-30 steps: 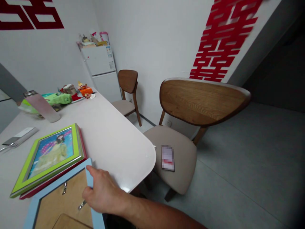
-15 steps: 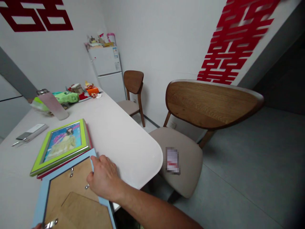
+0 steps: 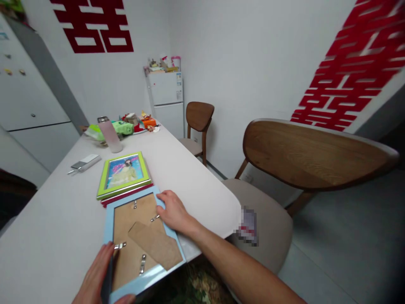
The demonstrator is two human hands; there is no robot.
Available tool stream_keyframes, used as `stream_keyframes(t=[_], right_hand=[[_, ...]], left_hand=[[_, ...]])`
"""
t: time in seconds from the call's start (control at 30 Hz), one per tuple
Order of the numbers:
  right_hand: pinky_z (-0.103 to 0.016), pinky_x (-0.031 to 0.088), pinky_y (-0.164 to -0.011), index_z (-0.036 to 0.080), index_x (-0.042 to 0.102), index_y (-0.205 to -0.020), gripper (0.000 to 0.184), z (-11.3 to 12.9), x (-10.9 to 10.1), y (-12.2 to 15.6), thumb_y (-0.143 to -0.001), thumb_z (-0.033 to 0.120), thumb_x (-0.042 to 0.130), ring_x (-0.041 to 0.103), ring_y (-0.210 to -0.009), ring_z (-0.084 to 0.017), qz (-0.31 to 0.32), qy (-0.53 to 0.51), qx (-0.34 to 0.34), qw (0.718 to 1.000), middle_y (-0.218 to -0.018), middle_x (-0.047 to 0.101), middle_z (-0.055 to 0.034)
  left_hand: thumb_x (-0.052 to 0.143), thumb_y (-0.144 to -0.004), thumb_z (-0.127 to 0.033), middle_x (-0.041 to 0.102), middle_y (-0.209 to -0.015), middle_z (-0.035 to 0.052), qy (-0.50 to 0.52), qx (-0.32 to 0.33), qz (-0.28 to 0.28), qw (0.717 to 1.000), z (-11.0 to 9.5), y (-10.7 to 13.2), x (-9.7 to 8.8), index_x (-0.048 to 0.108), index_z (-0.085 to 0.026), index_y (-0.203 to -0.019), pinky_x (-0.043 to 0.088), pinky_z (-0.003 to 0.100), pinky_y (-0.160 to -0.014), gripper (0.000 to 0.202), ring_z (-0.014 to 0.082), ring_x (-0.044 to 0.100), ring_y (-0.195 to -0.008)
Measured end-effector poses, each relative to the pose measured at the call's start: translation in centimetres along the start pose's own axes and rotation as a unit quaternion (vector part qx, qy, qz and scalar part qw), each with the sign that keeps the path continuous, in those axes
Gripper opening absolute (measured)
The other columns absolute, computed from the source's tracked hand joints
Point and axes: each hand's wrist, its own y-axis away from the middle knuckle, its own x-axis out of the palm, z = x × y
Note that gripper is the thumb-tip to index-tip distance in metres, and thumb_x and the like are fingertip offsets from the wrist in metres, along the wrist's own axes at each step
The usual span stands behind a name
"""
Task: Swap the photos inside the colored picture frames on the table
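Head view: a light-blue picture frame (image 3: 126, 219) was held face down on the white desk (image 3: 57, 219), its metal clips and cardboard stand showing. Its lower left edge was gripped by the fingers (image 3: 106, 257) of the left hand (image 3: 94, 274), while the right hand (image 3: 173, 210) was laid spread on its right edge. A green-framed picture (image 3: 123, 175) lay just beyond.

Bright, even indoor light; wide-angle warping, dim soft corners.

We are holding a light-blue picture frame (image 3: 109, 228), back upward, on the white table (image 3: 47, 219), our left hand (image 3: 95, 274) gripping its near corner, our right hand (image 3: 174, 210) resting on its edge, just beside a green picture frame (image 3: 123, 175).
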Motion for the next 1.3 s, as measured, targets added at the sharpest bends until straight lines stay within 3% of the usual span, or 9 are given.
stream_keyframes(t=[0.13,0.27,0.47,0.63,0.8,0.93,1.07,1.3], right_hand=[[-0.026,0.034,-0.086,0.010,0.054,-0.104,0.037,-0.4,-1.1,0.9,-0.069,0.012,0.042,0.047,-0.092,-0.015,0.010,-0.011,-0.026,1.000,-0.100,0.053,-0.0094],[-0.028,0.033,-0.089,0.013,0.056,-0.102,0.036,-0.1,-1.3,2.3,-0.068,0.014,0.045,0.046,-0.097,-0.016,0.035,-0.006,-0.044,0.998,-0.105,0.052,-0.0084],[-0.030,0.031,-0.091,0.015,0.060,-0.096,0.033,0.6,-0.4,2.6,-0.067,0.012,0.046,0.041,-0.103,-0.019,0.079,0.064,-0.062,0.993,-0.112,0.047,-0.0097],[-0.028,0.036,-0.081,0.018,0.065,-0.083,0.024,0.7,0.5,1.4,-0.072,0.014,0.044,0.046,-0.089,-0.018,0.061,0.125,-0.066,0.988,-0.095,0.051,-0.0081],[-0.027,0.037,-0.073,0.021,0.063,-0.088,0.024,1.0,0.2,1.3,-0.074,0.016,0.044,0.046,-0.083,-0.017,0.062,0.173,-0.075,0.980,-0.089,0.052,-0.0059],[-0.032,0.035,-0.076,0.020,0.061,-0.093,0.025,3.3,0.6,2.1,-0.072,0.015,0.047,0.044,-0.090,-0.020,0.046,0.167,-0.120,0.978,-0.098,0.053,-0.0071],[-0.029,0.035,-0.075,0.021,0.063,-0.083,0.017,6.4,2.6,2.8,-0.075,0.020,0.047,0.045,-0.084,-0.017,0.115,0.101,-0.191,0.970,-0.086,0.055,-0.0046],[-0.029,0.035,-0.072,0.017,0.061,-0.074,0.012,8.1,5.6,2.0,-0.074,0.019,0.049,0.045,-0.079,-0.017,0.103,0.140,-0.165,0.971,-0.077,0.055,-0.0056]], left_hand=[[0.043,-0.074,-0.044,0.032,-0.132,0.0114,0.031,-0.129,0.007,0.991,-2.5,-2.0,-1.8,0.028,-0.013,-0.125,0.030,0.040,-0.095,0.062,0.0242,0.032,-0.118],[0.041,-0.074,-0.040,0.030,-0.131,0.0184,0.063,-0.188,0.009,0.980,-3.0,-3.5,-1.5,0.029,-0.001,-0.123,0.024,0.040,-0.098,0.064,0.0250,0.029,-0.120],[0.045,-0.072,-0.029,0.032,-0.131,0.0161,0.089,-0.171,-0.004,0.981,-2.3,-3.0,-0.3,0.029,-0.006,-0.124,0.025,0.040,-0.099,0.058,0.0231,0.030,-0.119],[0.046,-0.071,-0.023,0.030,-0.131,0.0171,0.092,-0.149,0.002,0.984,-2.4,-2.9,-0.5,0.029,-0.008,-0.124,0.025,0.043,-0.098,0.057,0.0227,0.029,-0.120],[0.048,-0.070,-0.021,0.031,-0.131,0.0176,0.098,-0.154,-0.007,0.983,-2.8,-3.0,-0.5,0.031,-0.008,-0.123,0.026,0.043,-0.098,0.057,0.0237,0.030,-0.119],[0.046,-0.070,-0.019,0.033,-0.129,0.0183,0.099,-0.149,-0.027,0.984,-2.7,-2.8,-0.1,0.032,-0.006,-0.122,0.027,0.041,-0.098,0.055,0.0232,0.032,-0.118],[0.044,-0.072,-0.018,0.036,-0.127,0.0186,0.094,-0.133,-0.055,0.985,-2.5,-2.7,0.4,0.033,-0.007,-0.121,0.030,0.043,-0.096,0.051,0.0235,0.034,-0.117],[0.042,-0.074,-0.017,0.037,-0.126,0.0186,0.091,-0.115,-0.065,0.987,-2.4,-2.7,0.6,0.035,-0.008,-0.119,0.031,0.042,-0.095,0.047,0.0228,0.035,-0.116]])
